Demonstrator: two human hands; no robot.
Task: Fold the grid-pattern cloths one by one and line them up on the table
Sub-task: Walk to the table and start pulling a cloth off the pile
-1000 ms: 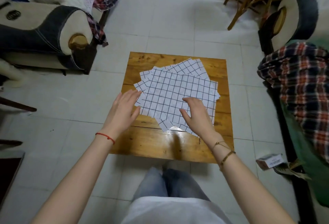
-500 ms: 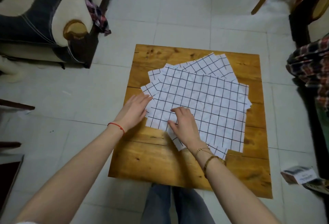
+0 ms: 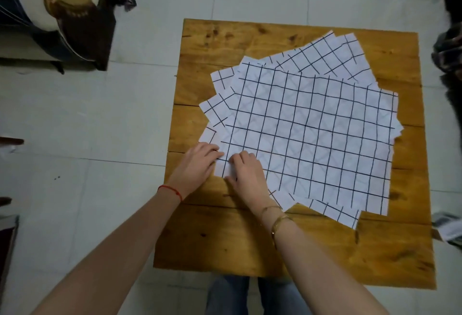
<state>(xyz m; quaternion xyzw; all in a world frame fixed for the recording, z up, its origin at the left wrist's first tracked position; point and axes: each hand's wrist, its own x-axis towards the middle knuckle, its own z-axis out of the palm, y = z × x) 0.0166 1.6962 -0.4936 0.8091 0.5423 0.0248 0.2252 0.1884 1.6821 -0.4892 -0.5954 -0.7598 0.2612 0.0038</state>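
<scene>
Your left hand (image 3: 197, 164) & right hand (image 3: 246, 173) sit together at the near-left corner of the top white black-grid cloth (image 3: 307, 137); fingers are curled at the edge, apparently pinching it, tho the grip itself is partly hidden so you can't be sure it's secure. That cloth lies flat on a fanned, unfolded stack of similar grid cloths (image 3: 332, 52) covering most of the square orange-brown wooden worktop (image 3: 225, 239). Looks like step 1, separating the first sheet: next, peel only the top layer, then fold it over w/ edges matched.
</scene>
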